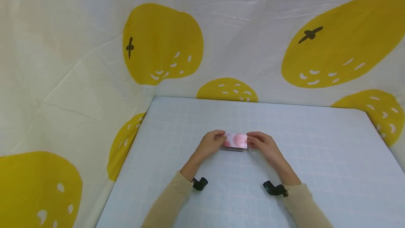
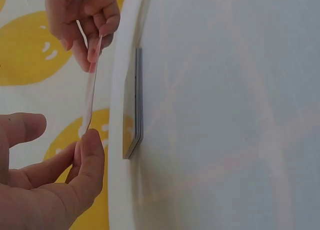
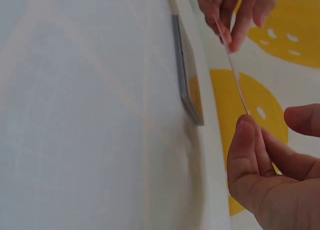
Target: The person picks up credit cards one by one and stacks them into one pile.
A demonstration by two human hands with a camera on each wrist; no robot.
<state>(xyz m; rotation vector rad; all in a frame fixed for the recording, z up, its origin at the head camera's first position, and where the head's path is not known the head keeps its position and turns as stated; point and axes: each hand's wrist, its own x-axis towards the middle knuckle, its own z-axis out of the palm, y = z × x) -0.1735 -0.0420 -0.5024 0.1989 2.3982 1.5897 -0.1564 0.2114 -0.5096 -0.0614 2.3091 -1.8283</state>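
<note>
A thin pink and white card [image 1: 235, 140] with round reddish shapes is stretched between both hands. My left hand [image 1: 212, 143] pinches its left end between thumb and fingers, and my right hand [image 1: 263, 145] pinches the right end the same way. Seen almost edge-on in the left wrist view, the card [image 2: 91, 97] stands apart from the table. Below it lies a flat rectangular stack [image 2: 139, 94] of thin layers, with a glossy, reflecting top and grey edges. From the head view, the card covers most of this stack [image 1: 231, 149]; only its near edge shows.
A pale blue, faintly checked cloth covers the table [image 1: 234, 192]. White fabric [image 1: 234, 52] printed with large yellow fruit hangs behind and to the left of it. Small dark cameras [image 1: 200, 184] sit on both wrists, by the beige sleeves [image 1: 171, 200].
</note>
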